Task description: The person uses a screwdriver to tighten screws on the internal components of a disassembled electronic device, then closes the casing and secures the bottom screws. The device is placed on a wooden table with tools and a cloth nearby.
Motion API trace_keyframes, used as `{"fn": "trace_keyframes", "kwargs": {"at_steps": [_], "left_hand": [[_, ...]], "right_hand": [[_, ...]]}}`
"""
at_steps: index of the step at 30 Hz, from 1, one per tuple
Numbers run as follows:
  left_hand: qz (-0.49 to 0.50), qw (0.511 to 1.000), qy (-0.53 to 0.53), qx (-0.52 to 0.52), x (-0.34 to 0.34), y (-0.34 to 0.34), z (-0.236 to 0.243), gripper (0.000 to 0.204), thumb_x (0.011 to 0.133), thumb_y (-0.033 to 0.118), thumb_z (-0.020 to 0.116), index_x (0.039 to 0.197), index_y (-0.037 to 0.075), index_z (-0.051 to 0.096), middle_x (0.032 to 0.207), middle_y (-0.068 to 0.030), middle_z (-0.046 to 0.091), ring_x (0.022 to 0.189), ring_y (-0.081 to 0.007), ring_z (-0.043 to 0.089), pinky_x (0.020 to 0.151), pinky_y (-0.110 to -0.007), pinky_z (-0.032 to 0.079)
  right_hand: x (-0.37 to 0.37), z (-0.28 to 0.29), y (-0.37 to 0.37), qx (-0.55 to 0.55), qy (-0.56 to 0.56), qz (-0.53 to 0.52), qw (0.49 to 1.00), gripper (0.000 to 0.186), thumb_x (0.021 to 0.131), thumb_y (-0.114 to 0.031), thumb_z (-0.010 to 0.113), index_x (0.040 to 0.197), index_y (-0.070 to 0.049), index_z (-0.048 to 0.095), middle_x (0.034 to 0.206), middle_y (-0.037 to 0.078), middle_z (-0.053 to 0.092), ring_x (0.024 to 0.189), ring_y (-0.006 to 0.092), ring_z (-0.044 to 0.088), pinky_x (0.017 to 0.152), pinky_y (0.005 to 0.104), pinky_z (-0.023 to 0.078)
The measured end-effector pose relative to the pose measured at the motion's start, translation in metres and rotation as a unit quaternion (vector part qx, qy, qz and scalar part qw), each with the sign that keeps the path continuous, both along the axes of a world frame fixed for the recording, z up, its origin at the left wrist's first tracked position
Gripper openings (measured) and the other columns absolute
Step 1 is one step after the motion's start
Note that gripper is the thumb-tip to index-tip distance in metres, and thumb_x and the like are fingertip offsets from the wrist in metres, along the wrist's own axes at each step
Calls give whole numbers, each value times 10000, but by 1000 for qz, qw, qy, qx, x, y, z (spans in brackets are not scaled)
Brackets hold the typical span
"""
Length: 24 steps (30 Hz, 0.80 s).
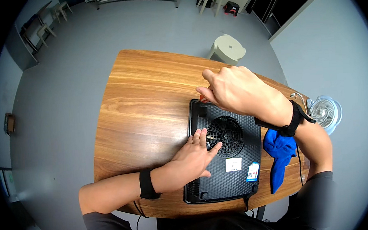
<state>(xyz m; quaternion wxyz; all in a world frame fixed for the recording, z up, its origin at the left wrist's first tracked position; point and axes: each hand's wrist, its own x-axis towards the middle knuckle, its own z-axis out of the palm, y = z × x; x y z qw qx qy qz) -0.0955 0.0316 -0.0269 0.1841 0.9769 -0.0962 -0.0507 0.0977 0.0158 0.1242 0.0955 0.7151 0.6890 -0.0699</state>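
Observation:
A black cooling pad point(215, 182) with a round fan grille point(224, 136) lies underside up on the wooden table. My left hand point(192, 160) rests on its left side, fingers spread, with the fingertips at the grille's edge. My right hand point(237, 90) is closed above the pad's far left corner. Its fingers are wrapped round a red-handled tool point(203, 98), of which only a small part shows beneath the hand. The tool's tip and the spot under it are hidden by the hand.
A bunched blue cloth point(278, 147) lies right of the pad. A small fan point(323, 111) stands at the table's right edge with a white cable point(297, 95) beside it. Black cables hang at the near edge. Beyond the wooden table point(137, 101) stands a pale stool point(227, 49).

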Motion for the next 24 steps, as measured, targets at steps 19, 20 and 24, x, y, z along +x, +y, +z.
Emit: {"fn": "trace_keyframes", "kwargs": {"at_steps": [19, 20, 24], "left_hand": [[-2, 1000, -1, 2, -1, 1, -1, 972, 826, 575, 765, 1600, 139, 371, 1496, -490, 317, 1383, -603, 416, 1117, -542, 453], [-3, 1000, -2, 3, -1, 1, 0, 971, 827, 575, 765, 1600, 139, 372, 1496, -489, 317, 1383, -605, 415, 1117, -543, 453], [-5, 1000, -1, 3, -1, 1, -1, 966, 829, 574, 763, 1599, 138, 375, 1496, -488, 316, 1380, -611, 412, 1111, -548, 457]], "right_hand": [[-11, 4, 1, 50, 13, 41, 998, 237, 992, -174, 622, 1092, 35, 572, 854, 239, 637, 743, 403, 698, 613, 451, 575], [-5, 2, -4, 83, 21, 72, 994, 235, 992, -175, 621, 1081, 38, 576, 822, 229, 643, 733, 396, 700, 609, 451, 575], [5, -2, -8, 86, 43, 94, 991, 248, 1008, -227, 628, 1055, 8, 563, 785, 191, 656, 713, 391, 682, 645, 455, 570]]}}
